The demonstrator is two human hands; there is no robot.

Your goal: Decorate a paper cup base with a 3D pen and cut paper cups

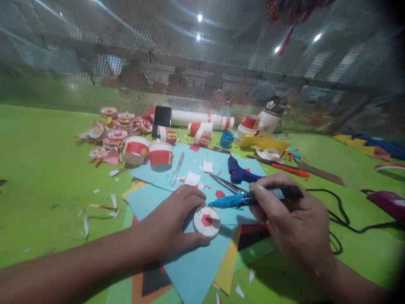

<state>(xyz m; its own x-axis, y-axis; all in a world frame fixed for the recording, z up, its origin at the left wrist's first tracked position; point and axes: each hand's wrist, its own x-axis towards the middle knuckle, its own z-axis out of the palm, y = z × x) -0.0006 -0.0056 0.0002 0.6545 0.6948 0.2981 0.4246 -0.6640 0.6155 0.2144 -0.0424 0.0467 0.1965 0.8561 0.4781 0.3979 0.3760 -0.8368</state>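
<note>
My left hand (174, 221) curls its thumb and fingers around a small round white piece (214, 226) with a red hexagon at its centre, dark lines and blue dots on its left part. The piece rests over light blue paper (196, 261). In my right hand (291, 219) is a black marker (286, 193) with a blue front end, held nearly level. Its tip points left, close to the upper right rim of the round piece; whether it touches is unclear. Behind the marker lie a silver pen (226, 182) and a dark blue glue gun (240, 172).
Red and white paper cups (160, 155) stand behind the blue paper, beside a pile of decorated discs (117, 135). Farther back are a phone (162, 116), a blue jar (226, 139) and a bottle (270, 118). A black cable (340, 207) runs at the right.
</note>
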